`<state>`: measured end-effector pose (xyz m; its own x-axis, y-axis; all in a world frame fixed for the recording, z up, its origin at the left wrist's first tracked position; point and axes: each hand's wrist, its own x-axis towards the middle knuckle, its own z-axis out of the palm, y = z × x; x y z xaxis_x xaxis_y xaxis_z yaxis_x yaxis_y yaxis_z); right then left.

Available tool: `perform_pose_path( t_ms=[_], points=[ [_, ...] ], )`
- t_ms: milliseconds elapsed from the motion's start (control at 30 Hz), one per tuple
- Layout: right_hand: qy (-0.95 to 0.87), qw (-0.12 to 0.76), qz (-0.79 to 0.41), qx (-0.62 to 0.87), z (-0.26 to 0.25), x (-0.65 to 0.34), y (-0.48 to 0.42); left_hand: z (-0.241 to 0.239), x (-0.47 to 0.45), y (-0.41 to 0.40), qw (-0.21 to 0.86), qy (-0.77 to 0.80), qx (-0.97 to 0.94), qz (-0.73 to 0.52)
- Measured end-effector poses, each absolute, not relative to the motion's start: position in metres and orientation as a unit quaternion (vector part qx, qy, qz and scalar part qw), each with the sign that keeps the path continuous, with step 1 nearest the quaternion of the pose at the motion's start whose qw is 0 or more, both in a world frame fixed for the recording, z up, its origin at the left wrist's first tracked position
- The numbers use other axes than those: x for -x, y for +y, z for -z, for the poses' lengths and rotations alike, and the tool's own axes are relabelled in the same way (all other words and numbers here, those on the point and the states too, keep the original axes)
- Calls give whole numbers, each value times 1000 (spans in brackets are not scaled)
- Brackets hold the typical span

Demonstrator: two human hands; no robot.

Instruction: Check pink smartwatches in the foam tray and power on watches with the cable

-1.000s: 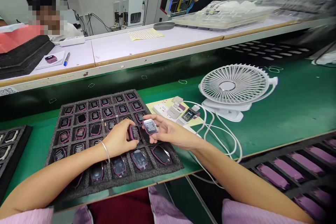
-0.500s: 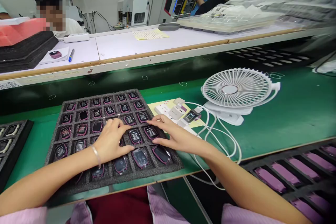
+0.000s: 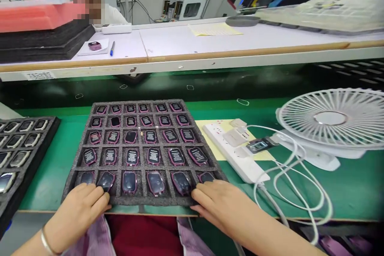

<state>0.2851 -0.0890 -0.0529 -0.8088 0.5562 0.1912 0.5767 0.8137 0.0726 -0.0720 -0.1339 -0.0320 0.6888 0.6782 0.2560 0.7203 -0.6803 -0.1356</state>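
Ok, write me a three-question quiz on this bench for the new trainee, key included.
1. Pick one. Where at the tray are the left hand and the right hand? A) its far corners; B) its middle; C) its near corners.
2. True or false? All the watches in the row nearest the person show lines of text.
3. Fill in the missing word: the power strip lies between the tray and the white ____.

Key: 1. C. 2. False; no text shows on that row's visible screens. 3. Fan.
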Motion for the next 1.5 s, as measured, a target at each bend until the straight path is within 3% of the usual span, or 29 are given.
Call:
perform_pose_path(
  t_ms=[267, 433, 567, 700, 1000, 1267, 1500],
  points=[
    [-939, 49, 44, 339, 32, -303, -62, 48, 63, -129, 119, -408, 888, 173],
    [-954, 55, -58, 288, 12, -226, -56, 46, 98, -135, 114, -603, 773, 162],
    [-961, -5, -46, 274, 17, -140, -52, 51, 101, -133, 12, -663, 740, 117],
    [-956, -35, 17, 290, 29, -99, -50, 60, 93, -129, -88, -692, 696, 168],
    [-948, 12, -22, 317, 34, -81, -40, 51, 104, -115, -148, -716, 660, 174],
    [-924, 145, -232, 266, 38, -100, -49, 40, 87, -129, -194, -676, 663, 256],
    [-670, 201, -652, 292, -1, -135, -12, 9, 88, -73, -509, -532, 507, 448]
  ],
)
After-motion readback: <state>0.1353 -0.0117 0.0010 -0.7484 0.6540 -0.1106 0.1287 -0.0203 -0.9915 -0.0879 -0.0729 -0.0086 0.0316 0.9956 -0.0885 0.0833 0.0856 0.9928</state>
